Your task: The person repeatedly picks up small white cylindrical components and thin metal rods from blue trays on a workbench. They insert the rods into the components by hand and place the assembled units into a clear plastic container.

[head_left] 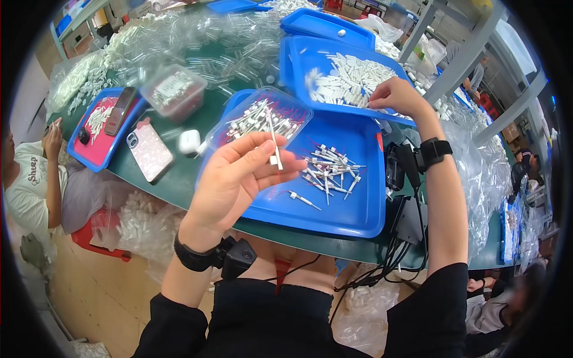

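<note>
My left hand [234, 174], palm up, pinches a thin white stick [274, 138] with a small white block near its lower end. Behind it is a clear plastic box [300, 124] full of small white parts with reddish wires. Below and to the right, a pile of white sticks with blocks and thin wires [331, 170] lies in the near blue tray [367, 209]. My right hand [399, 96] reaches to the edge of the far blue tray [295, 59], which holds many short white pieces [343, 77]. Its fingers are pinched together; what they hold is too small to make out.
At left are a lidded clear box [173, 92], a phone in a patterned case [149, 150], a white earbud case [190, 141] and a red-lined tray [89, 146]. Black cables [394, 238] hang at the right table edge. Grey posts [459, 53] rise there. A person sits at left.
</note>
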`<state>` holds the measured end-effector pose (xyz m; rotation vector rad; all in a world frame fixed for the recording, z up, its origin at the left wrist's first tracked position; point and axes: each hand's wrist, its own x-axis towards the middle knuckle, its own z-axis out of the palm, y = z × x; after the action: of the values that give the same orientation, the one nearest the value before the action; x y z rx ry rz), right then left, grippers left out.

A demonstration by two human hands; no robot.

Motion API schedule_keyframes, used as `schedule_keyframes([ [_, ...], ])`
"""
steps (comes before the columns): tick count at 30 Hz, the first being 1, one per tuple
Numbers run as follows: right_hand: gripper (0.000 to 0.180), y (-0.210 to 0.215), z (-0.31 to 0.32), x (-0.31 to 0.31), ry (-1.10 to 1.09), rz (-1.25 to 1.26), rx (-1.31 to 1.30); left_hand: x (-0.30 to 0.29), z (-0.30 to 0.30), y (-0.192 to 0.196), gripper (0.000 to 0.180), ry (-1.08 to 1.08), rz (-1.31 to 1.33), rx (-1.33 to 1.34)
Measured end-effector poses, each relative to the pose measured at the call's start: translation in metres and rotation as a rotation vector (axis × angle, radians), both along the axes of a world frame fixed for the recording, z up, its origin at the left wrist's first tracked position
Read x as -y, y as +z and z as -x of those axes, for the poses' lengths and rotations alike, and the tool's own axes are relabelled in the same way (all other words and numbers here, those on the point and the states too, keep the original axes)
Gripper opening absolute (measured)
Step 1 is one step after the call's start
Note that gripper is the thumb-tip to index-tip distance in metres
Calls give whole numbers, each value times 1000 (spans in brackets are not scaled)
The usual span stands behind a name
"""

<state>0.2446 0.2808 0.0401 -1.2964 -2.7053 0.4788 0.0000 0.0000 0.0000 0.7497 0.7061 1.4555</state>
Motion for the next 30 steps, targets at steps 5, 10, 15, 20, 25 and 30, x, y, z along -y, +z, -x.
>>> schedule_keyframes([
  [5, 15, -11, 0, -7, -72, -231, -63, 1, -6, -7, 22, -4, 10, 112],
  [10, 13, 12, 4, 45, -138, -357, -410, 7, -10, 0, 21, 70, -125, -235],
  [15, 15, 39, 25, 177, 127, 124, -801, 24, -25, 9, 14, 341, -317, -588],
  [20, 16, 23, 19, 237, 138, 434, -1127, 28, -38, 13, 13, 425, -522, -849],
  [25, 14, 14, 11, 246, 146, 469, -1126, 31, -45, 12, 12, 483, -584, -953],
  [30, 12, 12, 8, 249, 122, 334, -993, 33, -45, 10, 16, 561, -658, -1112],
])
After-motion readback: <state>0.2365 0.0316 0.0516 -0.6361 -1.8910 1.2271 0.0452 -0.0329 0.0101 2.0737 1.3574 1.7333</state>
